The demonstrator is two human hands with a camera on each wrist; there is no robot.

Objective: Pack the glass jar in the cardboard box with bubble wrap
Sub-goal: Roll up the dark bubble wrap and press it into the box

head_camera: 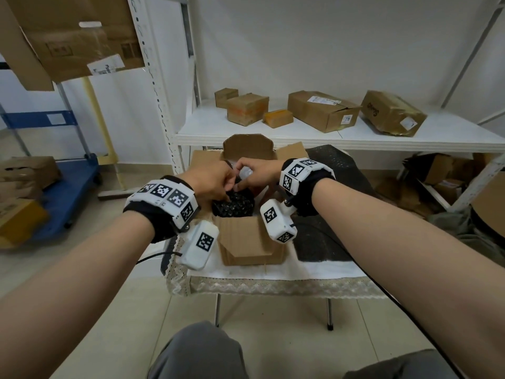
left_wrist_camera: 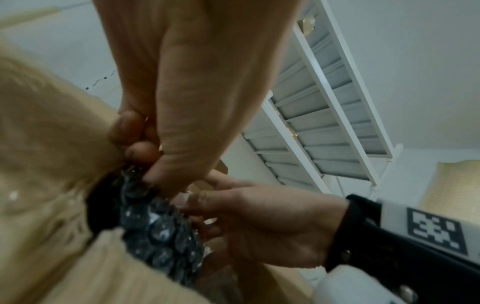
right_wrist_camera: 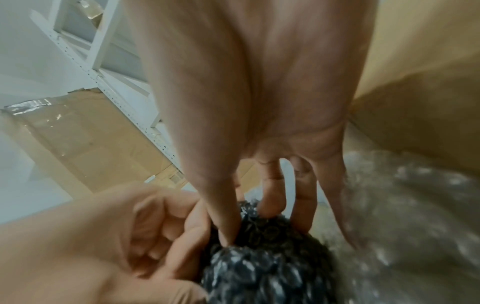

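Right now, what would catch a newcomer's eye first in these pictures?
Both hands meet over the open cardboard box on the small table: the left hand and right hand pinch the dark bubble wrap bundle inside it. Behind, a white shelf holds several sealed cartons.

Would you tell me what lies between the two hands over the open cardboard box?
The top of the black bubble wrap bundle, pinched by left hand and right hand; clearest in the right wrist view.

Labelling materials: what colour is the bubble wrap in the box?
Black bubble wrap with glossy bubbles catching grey-white highlights; clearest in the left wrist view.
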